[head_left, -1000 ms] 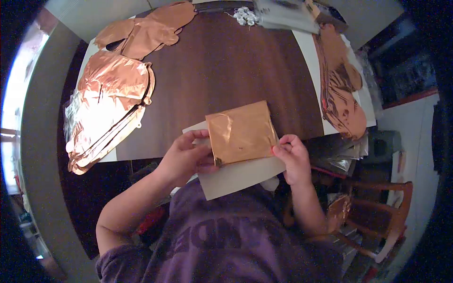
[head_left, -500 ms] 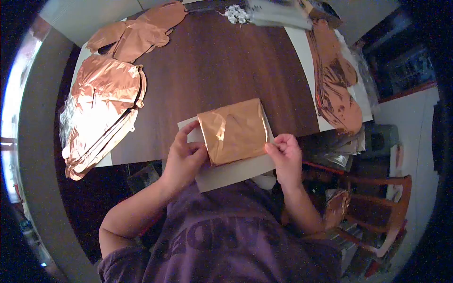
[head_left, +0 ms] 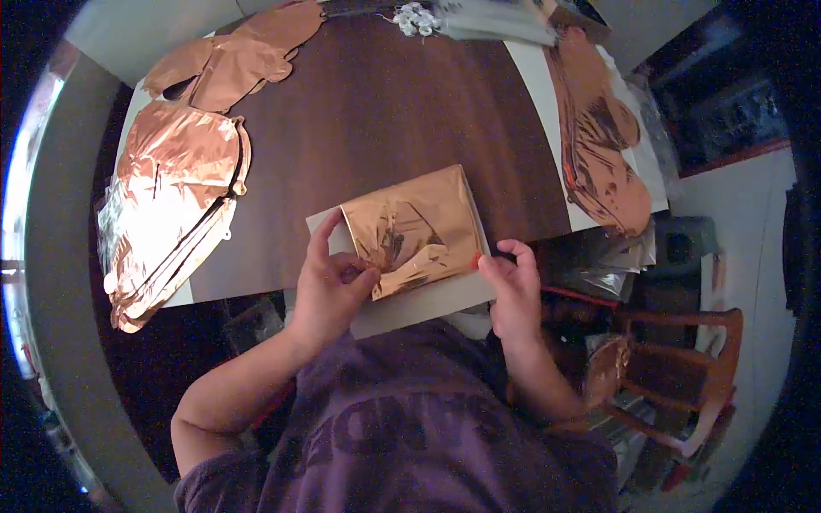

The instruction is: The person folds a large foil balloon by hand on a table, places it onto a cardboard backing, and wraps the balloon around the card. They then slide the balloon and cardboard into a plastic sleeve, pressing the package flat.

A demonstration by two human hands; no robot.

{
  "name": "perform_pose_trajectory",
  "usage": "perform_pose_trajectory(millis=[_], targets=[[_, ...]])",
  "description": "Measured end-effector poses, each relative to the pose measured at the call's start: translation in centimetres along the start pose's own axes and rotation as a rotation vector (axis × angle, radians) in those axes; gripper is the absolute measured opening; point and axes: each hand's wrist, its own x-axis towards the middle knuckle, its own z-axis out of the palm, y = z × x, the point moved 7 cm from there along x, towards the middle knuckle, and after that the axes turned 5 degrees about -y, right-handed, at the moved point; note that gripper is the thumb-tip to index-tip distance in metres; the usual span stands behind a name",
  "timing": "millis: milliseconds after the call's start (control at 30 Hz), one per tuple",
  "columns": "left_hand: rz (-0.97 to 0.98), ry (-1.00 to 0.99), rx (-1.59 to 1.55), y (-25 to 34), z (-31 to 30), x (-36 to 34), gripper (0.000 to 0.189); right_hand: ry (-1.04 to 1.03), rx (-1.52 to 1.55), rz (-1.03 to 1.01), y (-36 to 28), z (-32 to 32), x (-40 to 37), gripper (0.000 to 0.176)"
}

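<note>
A copper-coloured foil balloon, folded into a flat rectangle, lies on a white card at the table's near edge. Its surface is creased, most of all toward the lower left. My left hand pinches the foil's lower left corner between thumb and finger, while its index finger stretches along the left edge. At the opposite side, my right hand grips the foil's lower right edge with thumb and curled fingers. A small reddish spot shows beside that thumb; I cannot make out what it is.
Flat copper foil balloons lie on the table's left and right sides. White curled ribbon and clear plastic bags are at the far edge. A wooden chair stands at the right, below stacked plastic packets.
My left thumb and finger have closed on the foil's lower left corner, and the foil has become more wrinkled there. The view has shifted slightly. My right hand stays at the right edge.
</note>
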Motion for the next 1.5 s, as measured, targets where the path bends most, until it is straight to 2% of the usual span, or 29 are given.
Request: perform_pose_trajectory(millis=[167, 267, 667, 867, 967, 1067, 1100, 1200, 1300, 1400, 1500], targets=[[-0.003, -0.002, 0.020, 0.2, 0.2, -0.2, 0.086, -0.042, 0.104, 0.088, 0.8, 0.4, -0.5, 0.027], [0.026, 0.008, 0.032, 0.3, 0.4, -0.4, 0.087, -0.075, 0.141, 0.241, 1.8, 1.4, -1.0, 0.021], [0.067, 0.034, 0.067, 0.2, 0.3, -0.7, 0.086, -0.176, 0.196, 0.190, 1.3, 2.3, -0.7, 0.022], [-0.012, -0.029, 0.123, 0.7, -0.4, -0.6, 0.085, -0.152, 0.122, 0.170, 2.2, 1.6, -0.5, 0.026], [-0.230, -0.173, 0.799, 5.9, -1.3, 0.3, 0.076, -0.150, 0.107, 0.162, 1.7, 1.4, -0.5, 0.023], [0.403, 0.157, 1.170, 10.7, -2.0, 2.3, 0.063, -0.155, 0.020, 0.169, 1.3, 1.5, -0.6, 0.021], [0.415, 0.134, 1.145, 12.1, -0.8, 2.9, 0.053, -0.159, -0.008, 0.154, 1.2, 1.5, -0.6, 0.020], [0.799, 0.132, 1.038, 13.3, 4.0, 4.1, 0.051, -0.158, -0.114, 0.120, 1.2, 1.6, -1.0, 0.019], [0.526, -0.319, 0.893, 11.1, 7.3, 8.6, 0.052, -0.126, -0.201, 0.091, 0.7, 1.3, -0.9, 0.019], [0.208, -0.372, 0.630, 10.5, 7.1, 9.7, 0.048, -0.098, -0.138, 0.079, 0.3, 0.9, -1.1, 0.020], [0.331, -0.312, 0.466, 9.2, 6.3, 11.1, 0.033, -0.078, -0.075, 0.078, 0.8, 0.6, -1.0, 0.020]])
